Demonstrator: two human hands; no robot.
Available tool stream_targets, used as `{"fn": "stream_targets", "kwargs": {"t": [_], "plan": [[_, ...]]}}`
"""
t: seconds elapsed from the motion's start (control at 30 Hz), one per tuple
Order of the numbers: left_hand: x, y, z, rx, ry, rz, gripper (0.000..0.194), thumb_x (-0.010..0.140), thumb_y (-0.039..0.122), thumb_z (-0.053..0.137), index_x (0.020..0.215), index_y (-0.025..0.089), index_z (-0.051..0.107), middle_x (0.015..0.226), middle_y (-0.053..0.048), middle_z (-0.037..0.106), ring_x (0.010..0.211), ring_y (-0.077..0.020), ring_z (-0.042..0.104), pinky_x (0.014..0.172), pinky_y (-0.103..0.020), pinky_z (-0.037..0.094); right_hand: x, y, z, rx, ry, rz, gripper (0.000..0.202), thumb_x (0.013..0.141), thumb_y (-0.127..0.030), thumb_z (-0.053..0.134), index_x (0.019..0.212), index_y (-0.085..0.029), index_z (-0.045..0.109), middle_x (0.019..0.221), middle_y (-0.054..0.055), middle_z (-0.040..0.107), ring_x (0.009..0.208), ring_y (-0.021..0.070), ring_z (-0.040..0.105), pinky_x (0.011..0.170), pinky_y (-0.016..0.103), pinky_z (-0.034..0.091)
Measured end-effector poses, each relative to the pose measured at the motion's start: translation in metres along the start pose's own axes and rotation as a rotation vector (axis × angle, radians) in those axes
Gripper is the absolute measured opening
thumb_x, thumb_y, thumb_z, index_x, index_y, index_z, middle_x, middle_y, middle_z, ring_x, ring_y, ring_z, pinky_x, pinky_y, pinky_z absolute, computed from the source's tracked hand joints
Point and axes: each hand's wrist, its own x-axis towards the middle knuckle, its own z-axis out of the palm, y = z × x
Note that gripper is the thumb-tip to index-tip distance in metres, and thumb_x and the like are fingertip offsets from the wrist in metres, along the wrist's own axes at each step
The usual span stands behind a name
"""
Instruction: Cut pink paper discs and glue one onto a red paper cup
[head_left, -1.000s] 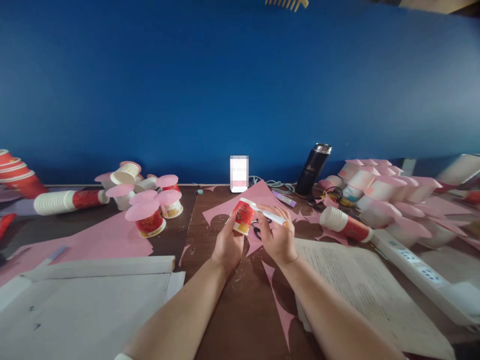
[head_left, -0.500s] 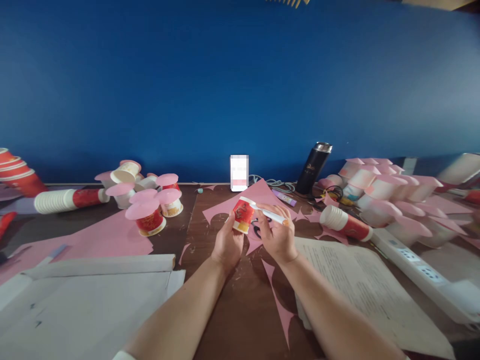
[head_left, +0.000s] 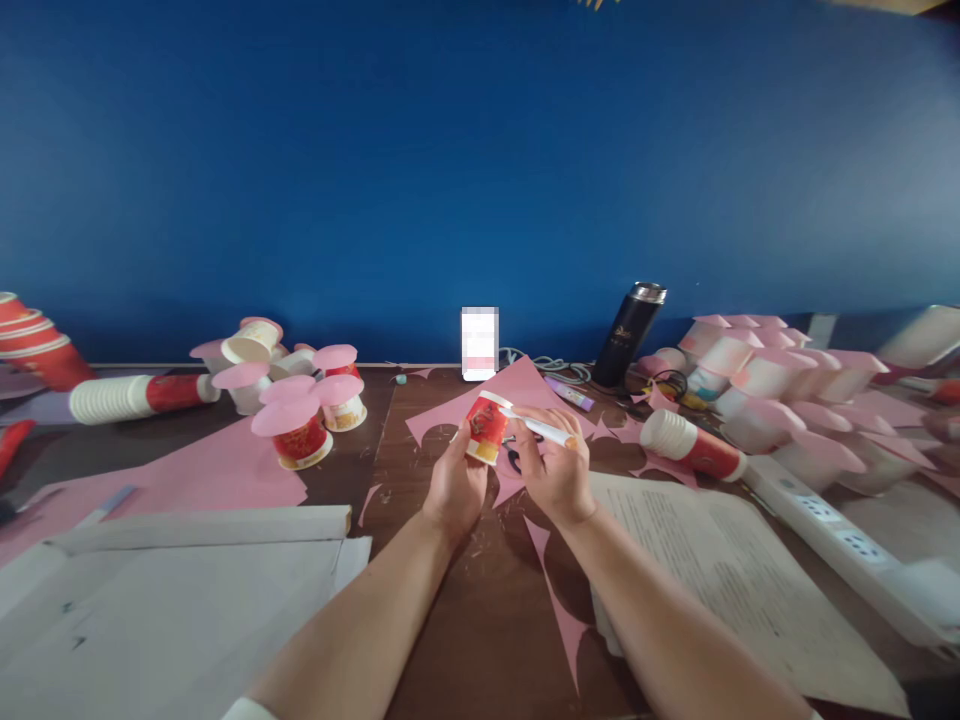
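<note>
My left hand (head_left: 456,488) is wrapped round a red and gold paper cup (head_left: 487,428), which it holds tilted above the table. In my right hand (head_left: 556,465) is a slim white glue stick (head_left: 550,433) with an orange mark near one end. Its tip meets the white rim of the cup, or comes very close to it. Below and behind both hands lies a cut pink paper sheet (head_left: 525,378). Dark-handled scissors (head_left: 514,458) rest on it, partly hidden by my right hand.
Pink-topped cups (head_left: 301,435) stand at left, and more (head_left: 814,420) crowd the right. Stacked cups (head_left: 694,447) lie near a power strip (head_left: 832,530). A black flask (head_left: 628,335), a purple glue stick (head_left: 568,394) and a lit phone (head_left: 479,345) are at the back; printed paper (head_left: 705,570) lies at right.
The cup has turned slightly in my left hand, and the glue stick has shifted a little along its rim. Both hands stay in nearly the same place.
</note>
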Motion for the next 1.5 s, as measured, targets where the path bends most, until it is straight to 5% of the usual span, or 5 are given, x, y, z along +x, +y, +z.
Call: {"fn": "stream_targets", "kwargs": {"t": [1.5], "plan": [[-0.0025,0.0046,0.0028,-0.040,0.004,-0.031,0.025,0.088,0.028,0.051,0.101,0.015,0.068,0.114,-0.009,0.068,0.127,-0.0222,0.048,0.109,-0.032,0.035,0.0001,-0.0044,0.0004,0.006,-0.047,-0.009,0.013,0.090,-0.022,0.051,0.095,-0.020,0.063,0.087,0.004,0.072,0.079,0.0174,0.065,0.085,0.035,0.044]]}}
